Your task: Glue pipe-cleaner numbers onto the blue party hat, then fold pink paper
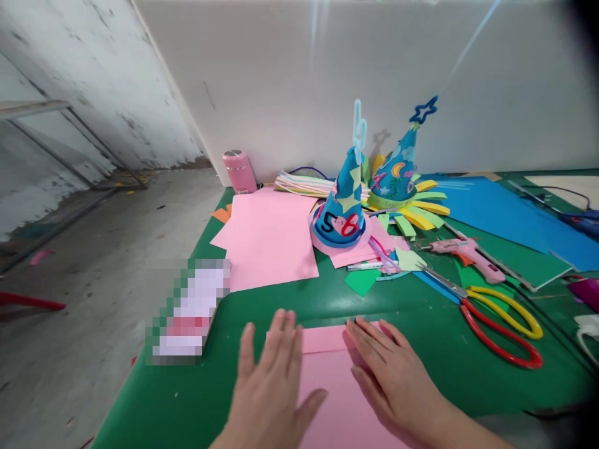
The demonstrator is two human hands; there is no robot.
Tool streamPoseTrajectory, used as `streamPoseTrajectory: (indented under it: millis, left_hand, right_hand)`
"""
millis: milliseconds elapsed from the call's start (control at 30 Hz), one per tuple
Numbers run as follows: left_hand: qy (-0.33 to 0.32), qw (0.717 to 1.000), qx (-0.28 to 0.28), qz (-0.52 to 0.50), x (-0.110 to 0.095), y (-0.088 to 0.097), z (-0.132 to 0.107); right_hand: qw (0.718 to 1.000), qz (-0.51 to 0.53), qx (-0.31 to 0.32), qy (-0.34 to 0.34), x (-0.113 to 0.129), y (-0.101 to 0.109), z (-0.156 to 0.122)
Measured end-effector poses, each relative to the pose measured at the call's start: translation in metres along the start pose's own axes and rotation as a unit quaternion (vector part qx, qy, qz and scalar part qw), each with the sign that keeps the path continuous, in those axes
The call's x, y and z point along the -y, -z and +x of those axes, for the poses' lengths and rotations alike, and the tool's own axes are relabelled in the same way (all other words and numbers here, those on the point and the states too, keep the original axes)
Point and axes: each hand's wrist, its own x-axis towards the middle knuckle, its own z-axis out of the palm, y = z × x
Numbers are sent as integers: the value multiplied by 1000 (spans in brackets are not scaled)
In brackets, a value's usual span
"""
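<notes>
A pink paper sheet point(334, 380) lies on the green table point(262, 312) close to me, with a folded strip along its far edge. My left hand point(269, 386) rests flat on the sheet's left part, fingers stretched out and slightly apart. My right hand point(393, 374) lies flat on its right part, fingertips at the fold. Neither hand holds anything.
Beyond lie larger pink sheets point(271, 237), two decorated blue cone hats point(341, 206) point(397, 171), a pink glue gun point(468, 252), red-and-yellow scissors point(500, 318), blue paper point(505, 215), and a pink bottle point(238, 171). The table's left edge drops to a concrete floor point(93, 299).
</notes>
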Motion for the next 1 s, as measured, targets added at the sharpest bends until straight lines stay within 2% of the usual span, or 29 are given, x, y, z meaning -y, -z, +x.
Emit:
streamPoseTrajectory:
  millis: [100, 133, 267, 367, 433, 600, 767, 900, 1000]
  left_hand:
    - [-92, 994, -16, -50, -27, -10, 7]
    - [-102, 993, -10, -63, -33, -15, 8]
    - [-75, 988, 78, -108, -41, -26, 6]
    - [-65, 979, 128, -142, -39, -22, 6]
    - [-59, 976, 141, -157, -38, -20, 6]
    - [-54, 975, 136, -167, -39, -25, 3]
    - [-19, 985, 115, -131, -33, -28, -6]
    - [12, 990, 97, -98, -22, -24, -14]
    - [12, 994, 74, -85, -18, -23, -18]
  right_hand:
    - [1000, -10, 13, 6, -1, 0, -1]
    - [1000, -13, 19, 6, -1, 0, -1]
    - [1000, -17, 24, 4, 6, 0, 5]
    - [999, 7, 35, 28, 13, -1, 10]
    - [999, 21, 35, 34, 14, -2, 9]
    - [1000, 1, 16, -3, -1, -1, -4]
    - [999, -35, -7, -40, -19, 1, -21]
    - [997, -53, -9, -55, -24, 2, -29]
    - [996, -51, -15, -68, -25, 4, -27]
